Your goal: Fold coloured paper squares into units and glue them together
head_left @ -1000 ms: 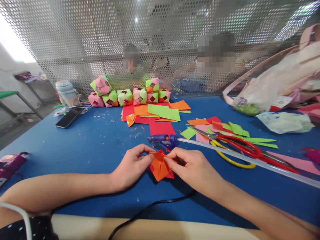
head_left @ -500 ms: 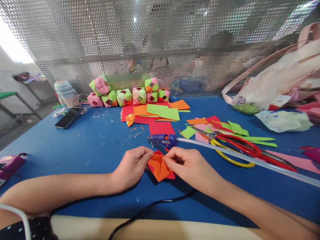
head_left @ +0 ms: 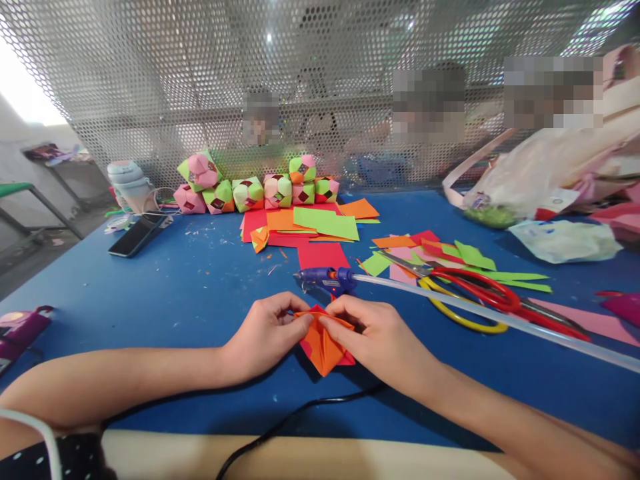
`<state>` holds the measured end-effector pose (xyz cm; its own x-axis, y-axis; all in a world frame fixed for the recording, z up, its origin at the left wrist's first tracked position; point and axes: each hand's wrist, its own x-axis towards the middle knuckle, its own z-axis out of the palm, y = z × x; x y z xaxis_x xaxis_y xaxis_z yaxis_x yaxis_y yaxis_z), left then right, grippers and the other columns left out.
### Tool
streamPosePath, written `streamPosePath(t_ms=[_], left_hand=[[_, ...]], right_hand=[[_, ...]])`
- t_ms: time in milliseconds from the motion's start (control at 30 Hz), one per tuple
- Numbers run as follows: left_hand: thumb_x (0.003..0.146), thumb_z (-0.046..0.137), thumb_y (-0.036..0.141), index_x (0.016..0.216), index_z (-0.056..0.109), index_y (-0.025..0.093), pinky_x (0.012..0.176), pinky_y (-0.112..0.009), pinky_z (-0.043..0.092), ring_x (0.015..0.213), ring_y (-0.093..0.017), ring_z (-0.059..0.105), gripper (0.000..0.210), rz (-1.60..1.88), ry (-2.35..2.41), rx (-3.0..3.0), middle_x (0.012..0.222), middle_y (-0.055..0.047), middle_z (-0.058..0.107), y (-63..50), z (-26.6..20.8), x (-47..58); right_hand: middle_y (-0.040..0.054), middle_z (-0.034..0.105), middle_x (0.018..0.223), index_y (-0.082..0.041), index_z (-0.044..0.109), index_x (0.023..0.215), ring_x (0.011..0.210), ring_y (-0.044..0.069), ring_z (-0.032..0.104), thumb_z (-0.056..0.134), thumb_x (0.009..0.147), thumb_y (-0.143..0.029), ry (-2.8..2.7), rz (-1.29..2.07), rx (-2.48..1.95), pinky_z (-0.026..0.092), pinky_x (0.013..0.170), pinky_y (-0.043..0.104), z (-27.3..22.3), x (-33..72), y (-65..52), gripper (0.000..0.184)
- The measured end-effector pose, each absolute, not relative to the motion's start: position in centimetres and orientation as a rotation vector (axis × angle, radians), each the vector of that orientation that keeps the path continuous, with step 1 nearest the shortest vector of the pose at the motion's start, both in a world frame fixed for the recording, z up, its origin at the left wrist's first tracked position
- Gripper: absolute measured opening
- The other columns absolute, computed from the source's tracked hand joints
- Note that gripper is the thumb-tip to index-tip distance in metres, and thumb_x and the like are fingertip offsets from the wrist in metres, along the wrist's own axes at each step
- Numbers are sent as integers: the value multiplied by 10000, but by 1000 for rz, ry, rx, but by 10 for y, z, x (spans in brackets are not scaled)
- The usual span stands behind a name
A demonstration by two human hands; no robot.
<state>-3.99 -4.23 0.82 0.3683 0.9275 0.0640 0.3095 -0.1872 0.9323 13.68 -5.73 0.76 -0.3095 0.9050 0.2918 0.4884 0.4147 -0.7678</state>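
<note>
A piece of folded paper (head_left: pixel 324 350), orange on the near face with red showing at its edges, is held between both hands just over the blue table. My left hand (head_left: pixel 273 333) pinches its left upper edge, thumb in front and fingers behind. On the other side, my right hand (head_left: pixel 377 333) grips the upper edge with the thumb pressed on the orange face. Creases run down from the thumbs to a lower point. Right behind the paper lies a blue glue gun (head_left: pixel 327 280) with a long clear glue stick (head_left: pixel 480 310) coming out of its back.
Folded paper balls (head_left: pixel 250 193) line the back by the perforated metal screen (head_left: pixel 150 87). Coloured paper sheets (head_left: pixel 325 223) lie before them. Red-handled scissors (head_left: pixel 480 290), yellow-handled scissors (head_left: pixel 465 323) and paper scraps (head_left: pixel 470 257) sit right. A phone (head_left: pixel 135 235) is left; a black cord (head_left: pixel 300 408) runs in front.
Both thumbs have moved inward on the upper edge and sit closer together. The folded paper has come slightly lower and nearer, its creases now sharper. Another person shows behind the screen at right.
</note>
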Motion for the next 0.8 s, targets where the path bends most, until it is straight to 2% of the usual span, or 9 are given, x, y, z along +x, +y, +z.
streamPosePath(t_ms=[300, 667, 800], left_hand=[[774, 565, 251, 714, 597, 132, 568, -189, 395, 601, -79, 483, 137, 844, 1058, 1553, 663, 19, 569, -41, 16, -40], [762, 564, 235, 717, 622, 135, 589, -204, 420, 622, -97, 522, 124, 790, 1053, 1531, 671, 6, 607, -43, 21, -40], [773, 550, 226, 730, 628, 140, 603, -208, 423, 649, -101, 529, 124, 780, 1038, 1621, 700, 0, 623, -43, 21, -42]], right_hand=[[-11, 599, 727, -203, 549, 880, 626, 113, 557, 517, 841, -282, -1731, 1084, -1151, 471, 552, 203, 2, 138, -57, 94], [-11, 600, 710, -201, 572, 808, 589, 102, 538, 483, 823, -205, -1893, 847, -1137, 427, 508, 189, 9, 138, -61, 91], [-13, 579, 686, -190, 556, 751, 582, 101, 529, 488, 804, -204, -1866, 884, -1108, 429, 519, 194, 14, 137, -62, 87]])
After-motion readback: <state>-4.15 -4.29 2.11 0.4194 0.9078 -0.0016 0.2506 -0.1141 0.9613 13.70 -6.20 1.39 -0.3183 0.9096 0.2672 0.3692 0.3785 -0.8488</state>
